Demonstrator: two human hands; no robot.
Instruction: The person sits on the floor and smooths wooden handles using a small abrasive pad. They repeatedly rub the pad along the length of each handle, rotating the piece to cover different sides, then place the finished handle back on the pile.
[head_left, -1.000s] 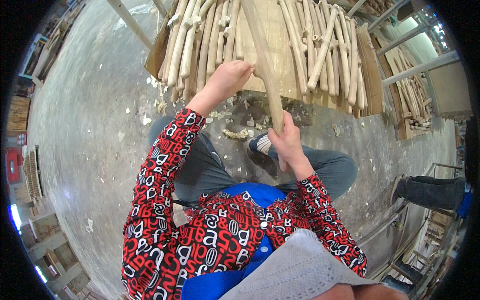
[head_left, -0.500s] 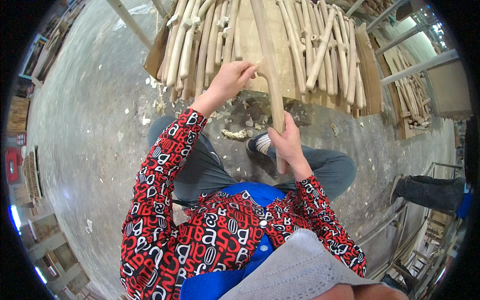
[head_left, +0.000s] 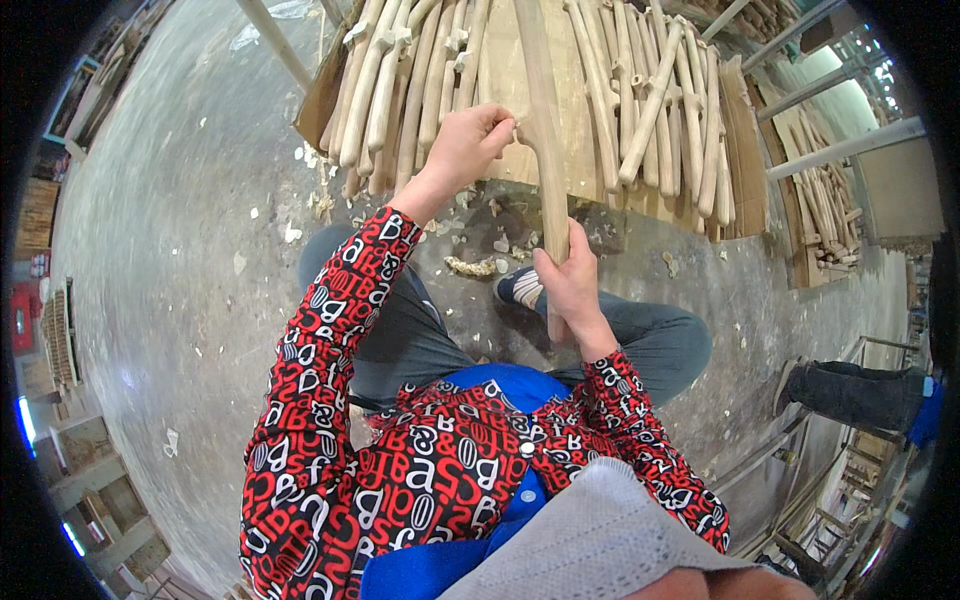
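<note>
A long pale wooden stick (head_left: 550, 180) stretches away from me, running up past the top of the view, with a knobbly bump partway along its left side. My right hand (head_left: 572, 285) is wrapped round its near end, thumb on top. At the bump, my left hand (head_left: 470, 142) is closed in a pinch, its fingertips against the stick's left edge. Whatever the left fingertips hold, if anything, is too small to make out. Beyond my hands, similar knobbly sticks lie in a left pile (head_left: 385, 90) and a right pile (head_left: 655, 110) on a cardboard-covered surface (head_left: 510, 80).
Pale shavings (head_left: 470, 266) and scraps litter the concrete floor between my feet. Metal poles (head_left: 845, 148) frame the piles, and another heap of sticks (head_left: 820, 190) lies at the far right. Another person's leg (head_left: 850, 395) shows at the right.
My left hand has risen slightly along the stick's edge, still pinched at the bump. My right hand keeps its hold on the near end. The other person's leg has shifted a little.
</note>
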